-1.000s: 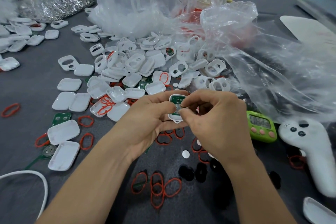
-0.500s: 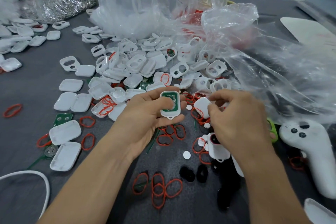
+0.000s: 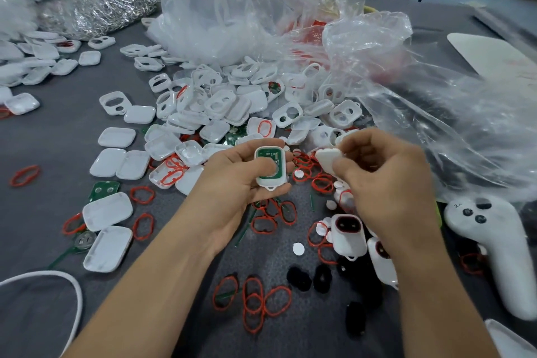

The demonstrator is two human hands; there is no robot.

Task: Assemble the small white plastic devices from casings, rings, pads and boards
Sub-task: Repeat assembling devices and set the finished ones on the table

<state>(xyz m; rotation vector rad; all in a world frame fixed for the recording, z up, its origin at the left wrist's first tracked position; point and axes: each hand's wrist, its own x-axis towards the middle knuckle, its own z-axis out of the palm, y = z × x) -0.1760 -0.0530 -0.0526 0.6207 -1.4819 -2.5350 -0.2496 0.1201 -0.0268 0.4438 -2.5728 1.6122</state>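
Note:
My left hand (image 3: 241, 183) holds a white casing half with a green board (image 3: 270, 167) seated in it, thumb pressing on the board. Just to its right, my right hand (image 3: 386, 180) pinches a white casing cover (image 3: 327, 158) by its edge, tilted, a short gap from the left piece. A heap of white casings (image 3: 220, 107) lies beyond both hands. Red rings (image 3: 255, 299) are scattered near my forearms. Black pads (image 3: 308, 276) and small white discs (image 3: 298, 249) lie between my arms. Two assembled devices with black buttons (image 3: 347, 234) sit under my right wrist.
Crumpled clear plastic bags (image 3: 290, 23) fill the back and right of the grey table. A white controller (image 3: 491, 241) lies at the right. A bag of silver metal parts (image 3: 96, 11) is at the back left. Plain white lids (image 3: 107, 212) lie left, and a white cord (image 3: 66, 285) curves at lower left.
My right hand left the board, reached right to the pile, and came up holding a white casing cover. My left hand kept the casing with the board and lowered slightly.

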